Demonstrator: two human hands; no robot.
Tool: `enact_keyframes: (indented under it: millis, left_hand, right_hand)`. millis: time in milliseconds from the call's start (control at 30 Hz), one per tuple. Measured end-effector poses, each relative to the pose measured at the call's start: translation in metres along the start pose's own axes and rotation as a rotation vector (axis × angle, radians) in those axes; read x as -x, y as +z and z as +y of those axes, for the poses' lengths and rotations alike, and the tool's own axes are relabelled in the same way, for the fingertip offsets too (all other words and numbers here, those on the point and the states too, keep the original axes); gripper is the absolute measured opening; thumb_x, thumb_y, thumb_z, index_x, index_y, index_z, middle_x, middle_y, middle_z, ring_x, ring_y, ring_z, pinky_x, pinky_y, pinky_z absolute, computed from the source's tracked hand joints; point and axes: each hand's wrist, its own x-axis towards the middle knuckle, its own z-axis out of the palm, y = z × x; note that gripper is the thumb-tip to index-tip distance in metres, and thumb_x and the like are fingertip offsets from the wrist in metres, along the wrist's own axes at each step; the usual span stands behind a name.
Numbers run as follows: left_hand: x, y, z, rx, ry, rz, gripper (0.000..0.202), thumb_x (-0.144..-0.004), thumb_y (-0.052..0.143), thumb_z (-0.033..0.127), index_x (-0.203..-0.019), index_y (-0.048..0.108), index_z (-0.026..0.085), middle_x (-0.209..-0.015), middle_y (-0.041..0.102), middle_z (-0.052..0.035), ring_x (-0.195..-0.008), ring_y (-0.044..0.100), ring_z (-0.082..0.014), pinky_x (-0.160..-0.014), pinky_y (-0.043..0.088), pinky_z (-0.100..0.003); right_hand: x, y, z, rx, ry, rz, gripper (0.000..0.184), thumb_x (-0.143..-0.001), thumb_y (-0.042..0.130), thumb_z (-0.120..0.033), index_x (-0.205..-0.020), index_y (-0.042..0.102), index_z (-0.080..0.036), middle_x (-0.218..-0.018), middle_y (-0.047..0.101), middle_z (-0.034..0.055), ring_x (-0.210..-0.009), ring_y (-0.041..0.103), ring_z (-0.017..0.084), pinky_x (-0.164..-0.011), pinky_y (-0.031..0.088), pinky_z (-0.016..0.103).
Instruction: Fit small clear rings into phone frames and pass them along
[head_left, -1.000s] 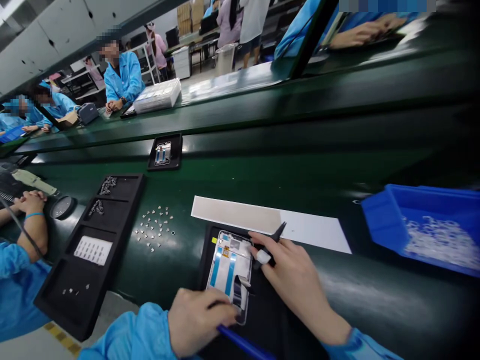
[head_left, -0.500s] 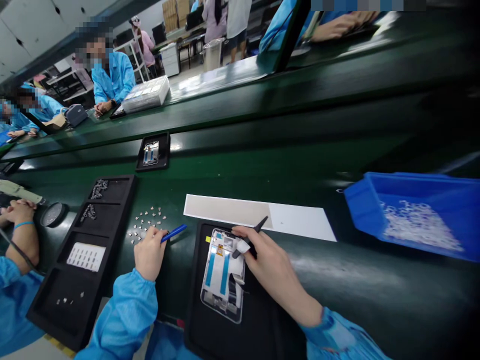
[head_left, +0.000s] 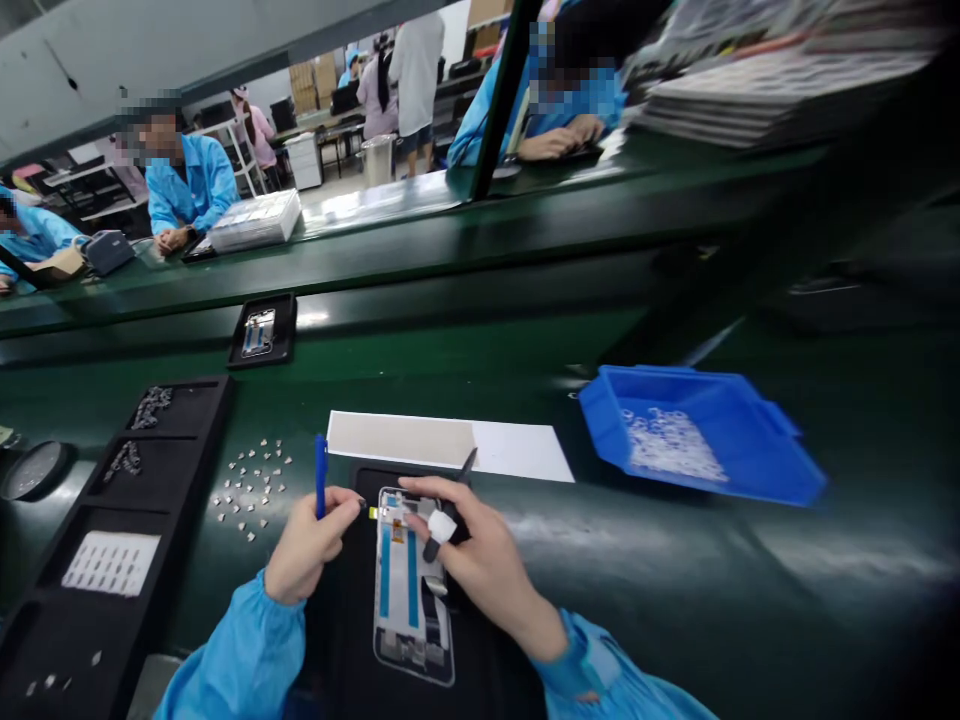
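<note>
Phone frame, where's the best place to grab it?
I'd probably hold the phone frame by its long edges near the lower end, from the near side: it lies flat on the black tray, and the right hand partly covers its upper end.

We count two phone frames [head_left: 399,585], lower centre and upper left; one pen [head_left: 321,475] and one four-compartment tray [head_left: 199,405], left; one blue bin [head_left: 757,450], right.

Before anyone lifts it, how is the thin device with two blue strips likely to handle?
The device is probably stiff, as it lies flat and its long edges run straight. Its exposed inner parts suggest fragility. The curled dark film on it looks floppy and might catch.
</note>
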Motion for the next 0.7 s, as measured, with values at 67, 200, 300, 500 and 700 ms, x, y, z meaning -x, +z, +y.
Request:
enact_keyframes:
  millis: [67, 200, 300, 500, 700]
  left_hand:
    - [-0.004, 0.019, 0.003, 0.144, -0.090, -0.166, 0.057, -0.059, 0.080, 0.060, -0.083, 0.053, 0.016, -0.049, 0.024, 0.0141, -0.041, 0.010, -0.0014, -0.039, 0.005, -0.018]
    - [-0.010, 0.042, 0.004, 0.247, -0.146, -0.352, 0.058, -0.061, 0.082, 0.059, -0.078, 0.046, 0.018, -0.047, 0.023, 0.0150, -0.040, 0.006, -0.0009, -0.038, 0.003, -0.018]
    - [-0.011, 0.048, 0.004, 0.274, -0.168, -0.385, 0.058, -0.061, 0.083, 0.058, -0.080, 0.045, 0.018, -0.048, 0.022, 0.0152, -0.040, 0.006, -0.0007, -0.037, 0.002, -0.017]
    - [-0.013, 0.048, 0.004, 0.237, -0.009, -0.196, 0.057, -0.069, 0.072, 0.069, -0.075, 0.051, 0.016, -0.055, 0.033, 0.0098, -0.039, 0.017, -0.0013, -0.037, 0.013, -0.018]
    - [-0.014, 0.039, -0.004, 0.113, 0.733, 0.298, 0.055, -0.095, 0.041, 0.061, -0.062, 0.049, 0.018, -0.069, 0.047, -0.0011, -0.068, 0.048, -0.0133, -0.065, 0.040, -0.026]
  right_hand:
    - [0.004, 0.003, -0.003, -0.060, -0.010, 0.033, 0.025, -0.088, 0.066, -0.029, -0.113, 0.065, -0.025, -0.109, 0.072, 0.0058, -0.098, 0.069, 0.023, -0.088, 0.057, 0.036]
    - [0.007, 0.005, -0.004, -0.177, -0.024, 0.123, 0.019, -0.088, 0.068, -0.026, -0.107, 0.065, -0.025, -0.101, 0.073, 0.0042, -0.091, 0.071, 0.021, -0.082, 0.059, 0.033]
    - [0.007, 0.004, -0.004, -0.255, -0.006, 0.160, 0.018, -0.087, 0.070, -0.025, -0.103, 0.063, -0.025, -0.095, 0.074, 0.0026, -0.087, 0.072, 0.019, -0.078, 0.060, 0.031]
    - [0.004, -0.001, -0.001, -0.368, 0.111, 0.139, 0.024, -0.085, 0.072, -0.032, -0.104, 0.060, -0.023, -0.090, 0.074, 0.0052, -0.085, 0.072, 0.021, -0.080, 0.059, 0.035]
    - [0.004, -0.001, -0.001, -0.333, 0.213, -0.032, 0.024, -0.085, 0.069, -0.031, -0.106, 0.061, -0.023, -0.090, 0.073, 0.0041, -0.084, 0.071, 0.021, -0.083, 0.057, 0.035]
